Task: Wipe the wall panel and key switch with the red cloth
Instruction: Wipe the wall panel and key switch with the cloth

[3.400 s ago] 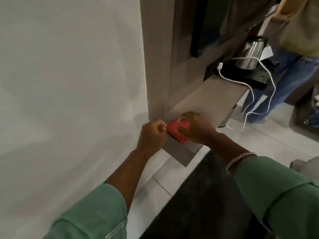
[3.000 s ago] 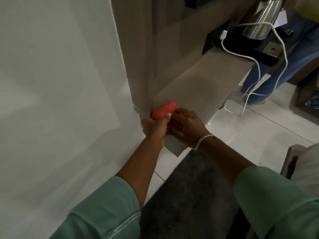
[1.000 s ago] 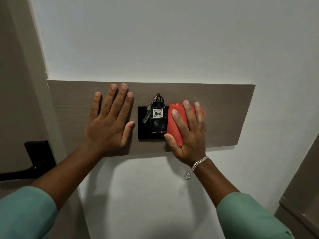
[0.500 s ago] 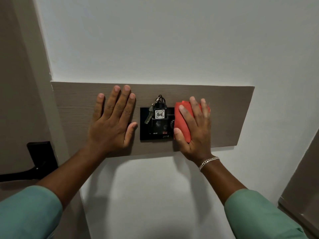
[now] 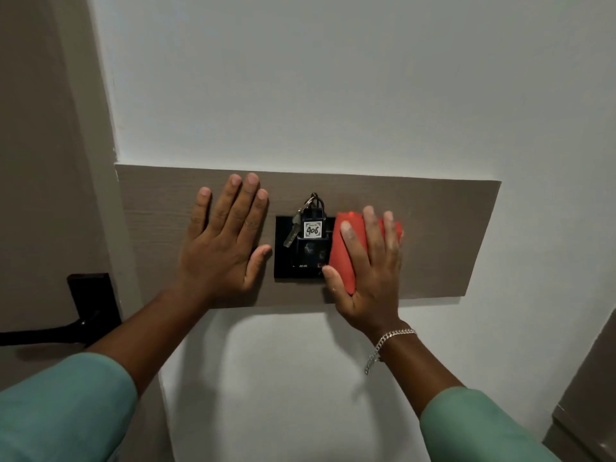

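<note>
The right hand (image 5: 366, 271) presses a folded red cloth (image 5: 346, 248) flat against the long grey-brown wood-grain wall panel (image 5: 443, 241), fingers spread over the cloth and thumb hooked under its lower left corner. The cloth's left edge overlaps the right edge of the black square key switch (image 5: 301, 248), which sits between the two hands. A key bunch with a white tag marked 406 (image 5: 312, 230) hangs in the switch slot. The left hand (image 5: 226, 248) lies open and flat on the panel, holding nothing, thumb tip just beside the switch's left edge. Bare panel runs well to the right of the right hand; white wall (image 5: 333, 95) lies above and below. A black door handle (image 5: 83, 315) sits left of the left forearm.
</note>
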`<action>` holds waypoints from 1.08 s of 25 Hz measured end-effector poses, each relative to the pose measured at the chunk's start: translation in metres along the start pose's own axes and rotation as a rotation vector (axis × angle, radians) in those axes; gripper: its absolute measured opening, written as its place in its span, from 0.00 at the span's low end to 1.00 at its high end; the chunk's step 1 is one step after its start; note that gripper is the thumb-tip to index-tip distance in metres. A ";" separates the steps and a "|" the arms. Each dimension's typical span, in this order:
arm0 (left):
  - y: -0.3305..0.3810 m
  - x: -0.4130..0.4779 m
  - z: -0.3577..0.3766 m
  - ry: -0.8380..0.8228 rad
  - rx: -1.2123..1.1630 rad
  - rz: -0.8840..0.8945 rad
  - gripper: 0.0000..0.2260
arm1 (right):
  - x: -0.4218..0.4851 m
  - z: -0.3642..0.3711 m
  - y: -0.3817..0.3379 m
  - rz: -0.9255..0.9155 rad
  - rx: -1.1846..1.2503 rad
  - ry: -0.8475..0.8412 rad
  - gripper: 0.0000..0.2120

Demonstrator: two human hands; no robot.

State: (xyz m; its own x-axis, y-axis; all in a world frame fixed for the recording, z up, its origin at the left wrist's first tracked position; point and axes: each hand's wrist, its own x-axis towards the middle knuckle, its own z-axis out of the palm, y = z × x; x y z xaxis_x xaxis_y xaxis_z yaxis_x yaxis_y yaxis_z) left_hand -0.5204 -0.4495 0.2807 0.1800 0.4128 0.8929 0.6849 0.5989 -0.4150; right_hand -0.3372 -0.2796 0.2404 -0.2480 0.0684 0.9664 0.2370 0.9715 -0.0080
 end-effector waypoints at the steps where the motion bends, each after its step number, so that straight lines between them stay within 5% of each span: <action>1: 0.001 -0.001 -0.001 0.000 0.012 0.000 0.34 | -0.010 -0.005 0.006 -0.018 0.017 -0.015 0.29; 5: 0.001 0.000 -0.002 -0.017 0.041 -0.003 0.34 | 0.005 -0.001 -0.006 0.209 0.058 0.048 0.30; 9: 0.001 0.001 0.000 -0.006 0.041 -0.008 0.34 | -0.008 0.002 0.005 -0.031 0.019 -0.025 0.30; 14: 0.002 -0.003 0.001 -0.007 0.046 -0.006 0.34 | 0.000 0.006 -0.010 0.204 0.067 0.071 0.30; 18: 0.000 -0.002 0.005 0.002 0.042 -0.009 0.34 | -0.019 0.011 -0.011 0.083 0.072 0.060 0.30; 23: 0.000 -0.003 0.006 0.012 0.051 0.007 0.34 | -0.009 0.025 -0.033 0.422 0.144 0.212 0.31; 27: -0.001 -0.002 0.003 0.009 0.073 0.003 0.34 | -0.032 0.025 -0.028 0.228 0.126 0.172 0.29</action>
State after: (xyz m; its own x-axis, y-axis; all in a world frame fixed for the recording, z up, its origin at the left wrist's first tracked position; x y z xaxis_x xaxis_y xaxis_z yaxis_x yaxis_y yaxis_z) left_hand -0.5234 -0.4487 0.2783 0.1890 0.4085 0.8930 0.6308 0.6464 -0.4292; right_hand -0.3594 -0.3028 0.2033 -0.0371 0.2586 0.9653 0.1471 0.9568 -0.2507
